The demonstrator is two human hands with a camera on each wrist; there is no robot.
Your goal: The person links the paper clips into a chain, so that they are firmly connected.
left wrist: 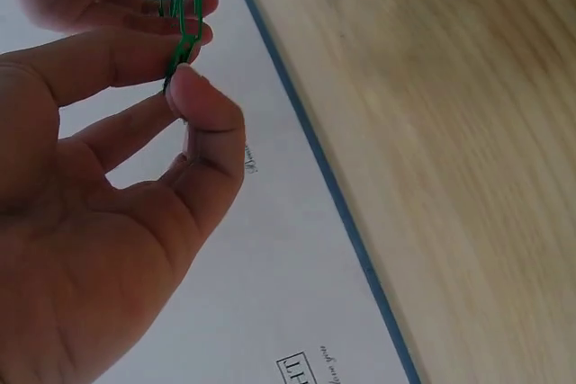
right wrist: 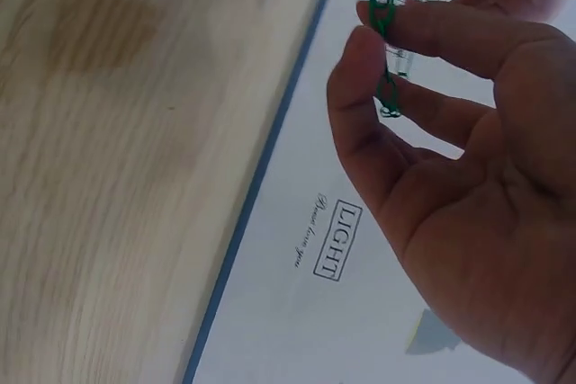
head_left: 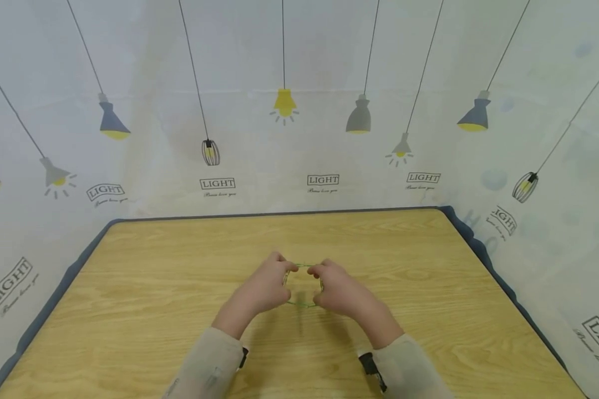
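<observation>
A chain of linked green paper clips [head_left: 303, 305] is stretched between both hands above the table, forming a loop in the head view. My left hand [head_left: 268, 282] pinches it between thumb and fingers on the left side. On the opposite side my right hand [head_left: 340, 288] pinches the same chain. Close up in the left wrist view, green paper clips [left wrist: 190, 6] rise from the pinch toward the other hand. In the right wrist view, paper clips [right wrist: 384, 6] show above the thumb tip, and some dangle below it. Fingers hide part of the chain.
Beneath the hands lies a wood-grain table [head_left: 155, 277] with a dark blue edge [head_left: 279, 214]. A pale wall covering [head_left: 259, 50] printed with lamps and the word LIGHT surrounds it on three sides.
</observation>
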